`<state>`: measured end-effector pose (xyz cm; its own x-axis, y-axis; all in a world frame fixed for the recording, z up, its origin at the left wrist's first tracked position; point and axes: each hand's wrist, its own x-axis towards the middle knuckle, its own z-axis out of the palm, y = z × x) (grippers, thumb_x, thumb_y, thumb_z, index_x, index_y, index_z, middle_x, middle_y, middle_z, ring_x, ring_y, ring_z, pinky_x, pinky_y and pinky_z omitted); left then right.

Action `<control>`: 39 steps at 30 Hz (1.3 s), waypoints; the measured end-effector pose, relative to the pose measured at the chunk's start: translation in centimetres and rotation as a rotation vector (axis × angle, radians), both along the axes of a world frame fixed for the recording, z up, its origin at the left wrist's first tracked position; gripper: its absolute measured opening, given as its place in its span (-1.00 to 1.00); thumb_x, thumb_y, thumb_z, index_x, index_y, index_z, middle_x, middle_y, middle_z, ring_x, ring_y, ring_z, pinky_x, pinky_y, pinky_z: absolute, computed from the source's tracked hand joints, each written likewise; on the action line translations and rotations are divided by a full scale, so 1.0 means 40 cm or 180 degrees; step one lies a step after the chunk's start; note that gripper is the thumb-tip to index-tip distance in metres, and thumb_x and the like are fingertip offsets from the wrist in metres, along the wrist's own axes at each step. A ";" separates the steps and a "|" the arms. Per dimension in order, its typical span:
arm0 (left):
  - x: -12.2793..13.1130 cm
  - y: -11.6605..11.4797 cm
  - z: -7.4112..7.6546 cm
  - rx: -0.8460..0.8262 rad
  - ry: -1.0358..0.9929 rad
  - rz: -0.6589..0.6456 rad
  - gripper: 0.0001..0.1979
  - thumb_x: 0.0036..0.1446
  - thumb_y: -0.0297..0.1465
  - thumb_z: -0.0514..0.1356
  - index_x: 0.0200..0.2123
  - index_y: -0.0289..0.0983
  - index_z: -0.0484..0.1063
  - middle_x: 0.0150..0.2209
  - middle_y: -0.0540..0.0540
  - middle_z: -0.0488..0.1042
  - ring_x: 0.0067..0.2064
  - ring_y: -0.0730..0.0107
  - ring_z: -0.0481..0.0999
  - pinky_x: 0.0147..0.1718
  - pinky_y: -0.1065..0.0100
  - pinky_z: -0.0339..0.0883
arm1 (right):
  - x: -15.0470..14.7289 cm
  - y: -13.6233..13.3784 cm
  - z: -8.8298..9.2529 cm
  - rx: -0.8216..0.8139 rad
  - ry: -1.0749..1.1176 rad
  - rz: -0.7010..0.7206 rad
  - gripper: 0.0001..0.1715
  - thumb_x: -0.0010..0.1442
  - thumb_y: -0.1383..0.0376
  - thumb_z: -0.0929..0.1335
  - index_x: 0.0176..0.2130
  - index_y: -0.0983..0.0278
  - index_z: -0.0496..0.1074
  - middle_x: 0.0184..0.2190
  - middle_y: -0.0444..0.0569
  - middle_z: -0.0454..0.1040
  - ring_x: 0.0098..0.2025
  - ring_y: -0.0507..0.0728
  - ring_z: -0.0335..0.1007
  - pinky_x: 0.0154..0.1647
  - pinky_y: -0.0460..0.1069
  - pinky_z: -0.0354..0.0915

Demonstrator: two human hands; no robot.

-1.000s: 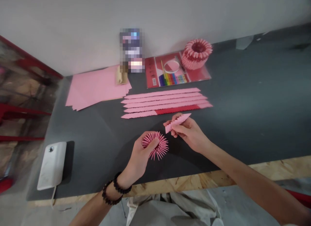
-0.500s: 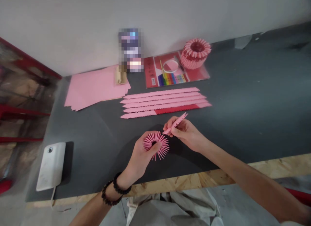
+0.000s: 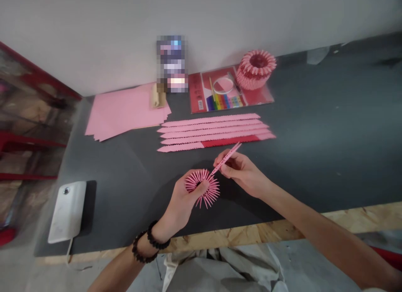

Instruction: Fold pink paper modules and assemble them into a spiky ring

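No legible text; print on red packet (image 3: 195, 85) too small.

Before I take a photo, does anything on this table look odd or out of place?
Only mildly: the nearest row has a red middle while the others are pink, and the sheets lie unevenly. Nothing looks spilled.

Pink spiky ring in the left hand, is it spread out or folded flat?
Spread out: the pink spiky ring in the left hand fans its narrow points outward around a dark centre.
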<state>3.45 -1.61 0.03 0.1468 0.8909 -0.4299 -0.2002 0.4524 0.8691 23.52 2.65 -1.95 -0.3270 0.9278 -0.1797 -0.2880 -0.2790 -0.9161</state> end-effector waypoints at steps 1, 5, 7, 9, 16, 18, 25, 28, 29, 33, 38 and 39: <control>0.000 -0.001 0.001 0.0011 0.0001 -0.0033 -0.69 0.11 -0.25 0.45 -0.13 -0.29 0.59 -0.27 -0.08 0.58 -0.25 0.35 0.52 -0.14 0.32 0.42 | -0.001 0.000 0.005 -0.0127 0.0094 0.0020 -0.68 0.17 0.12 0.55 -0.21 0.21 0.46 -0.22 -0.08 0.52 -0.35 0.02 0.37 -0.35 -0.05 0.30; -0.002 -0.004 0.004 0.0209 0.0263 -0.0088 -0.69 0.13 -0.25 0.43 -0.10 -0.26 0.60 -0.23 -0.09 0.60 -0.22 0.32 0.53 -0.13 0.32 0.42 | -0.004 0.002 0.018 -0.0460 0.0392 0.0105 -0.63 0.11 0.12 0.57 -0.26 0.22 0.41 -0.23 -0.05 0.52 -0.30 0.05 0.42 -0.29 -0.04 0.35; -0.004 -0.005 0.005 0.0342 0.0421 -0.0087 -0.70 0.15 -0.25 0.42 -0.09 -0.25 0.60 -0.21 -0.10 0.61 -0.19 0.28 0.54 -0.11 0.31 0.43 | -0.007 0.001 0.016 -0.0634 0.0523 0.0078 -0.63 0.09 0.15 0.59 -0.26 0.22 0.43 -0.24 -0.06 0.53 -0.31 0.04 0.42 -0.30 -0.05 0.36; -0.006 -0.004 0.007 0.0444 0.0542 -0.0074 -0.70 0.16 -0.24 0.41 -0.08 -0.26 0.60 -0.19 -0.12 0.62 -0.17 0.25 0.56 -0.10 0.30 0.43 | -0.011 -0.002 0.011 -0.0886 0.0697 -0.0011 -0.64 0.07 0.19 0.60 -0.22 0.23 0.47 -0.26 -0.06 0.55 -0.33 0.03 0.43 -0.33 -0.07 0.36; -0.008 -0.003 0.020 0.0584 0.0737 -0.0177 -0.70 0.19 -0.24 0.39 -0.08 -0.28 0.58 -0.18 -0.10 0.63 -0.15 0.27 0.56 -0.08 0.31 0.42 | -0.028 -0.022 0.005 -0.1363 0.1160 -0.0091 -0.49 0.10 0.31 0.59 0.02 0.29 0.48 -0.25 -0.04 0.60 -0.34 -0.03 0.43 -0.33 -0.15 0.40; -0.007 -0.004 0.021 0.0570 0.0699 -0.0165 -0.70 0.19 -0.24 0.39 -0.08 -0.28 0.57 -0.19 -0.09 0.62 -0.17 0.30 0.55 -0.09 0.33 0.42 | -0.030 -0.026 0.007 -0.1371 0.1239 -0.0065 -0.48 0.11 0.32 0.59 0.03 0.28 0.47 -0.25 -0.06 0.60 -0.35 -0.04 0.44 -0.31 -0.16 0.41; -0.003 -0.012 0.009 0.0525 0.0452 0.0030 -0.70 0.19 -0.26 0.40 -0.07 -0.29 0.55 -0.16 -0.10 0.62 -0.15 0.29 0.57 -0.09 0.34 0.43 | -0.031 -0.027 0.005 -0.1480 0.1366 -0.0178 -0.52 0.10 0.32 0.61 -0.02 0.25 0.48 -0.22 -0.08 0.62 -0.34 -0.05 0.47 -0.26 -0.16 0.44; -0.004 -0.012 0.009 0.0594 0.0459 0.0090 -0.70 0.21 -0.26 0.38 -0.06 -0.28 0.55 -0.12 -0.12 0.62 -0.13 0.28 0.58 -0.06 0.32 0.44 | -0.032 -0.027 0.003 -0.1489 0.1358 -0.0215 -0.53 0.10 0.31 0.60 -0.03 0.25 0.47 -0.21 -0.08 0.63 -0.33 -0.05 0.48 -0.26 -0.16 0.44; -0.005 -0.011 0.010 0.0633 0.0516 0.0067 -0.71 0.21 -0.25 0.38 -0.06 -0.28 0.55 -0.12 -0.12 0.62 -0.13 0.28 0.58 -0.05 0.32 0.43 | -0.032 -0.028 0.003 -0.1481 0.1349 -0.0216 -0.54 0.10 0.31 0.60 -0.04 0.24 0.47 -0.22 -0.08 0.63 -0.33 -0.05 0.49 -0.25 -0.16 0.43; -0.007 -0.009 0.016 0.0739 0.0790 -0.0122 -0.71 0.22 -0.24 0.37 -0.06 -0.27 0.56 -0.16 -0.09 0.62 -0.13 0.29 0.58 -0.05 0.33 0.44 | -0.034 -0.029 0.001 -0.1430 0.1296 -0.0209 -0.56 0.11 0.28 0.60 -0.07 0.23 0.44 -0.20 -0.06 0.64 -0.30 -0.03 0.50 -0.24 -0.13 0.43; -0.008 -0.008 0.015 0.0721 0.0893 -0.0177 -0.70 0.22 -0.23 0.37 -0.06 -0.26 0.56 -0.15 -0.10 0.63 -0.12 0.26 0.59 -0.03 0.30 0.44 | -0.033 -0.029 -0.003 -0.1371 0.1265 -0.0217 -0.58 0.13 0.28 0.59 -0.08 0.23 0.42 -0.19 -0.04 0.65 -0.29 -0.02 0.51 -0.20 -0.11 0.43; -0.008 -0.008 0.014 0.0718 0.0886 -0.0185 -0.70 0.22 -0.23 0.37 -0.06 -0.27 0.56 -0.15 -0.11 0.63 -0.12 0.25 0.59 -0.03 0.29 0.45 | -0.033 -0.029 -0.003 -0.1369 0.1263 -0.0211 -0.58 0.13 0.28 0.59 -0.08 0.23 0.42 -0.19 -0.03 0.65 -0.29 -0.02 0.51 -0.20 -0.11 0.44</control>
<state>3.12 -1.92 0.61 0.1051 0.9614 -0.2542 0.0785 0.2468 0.9659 22.20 1.50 -2.08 -0.3901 0.8193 -0.4202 -0.6151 -0.5715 -0.5432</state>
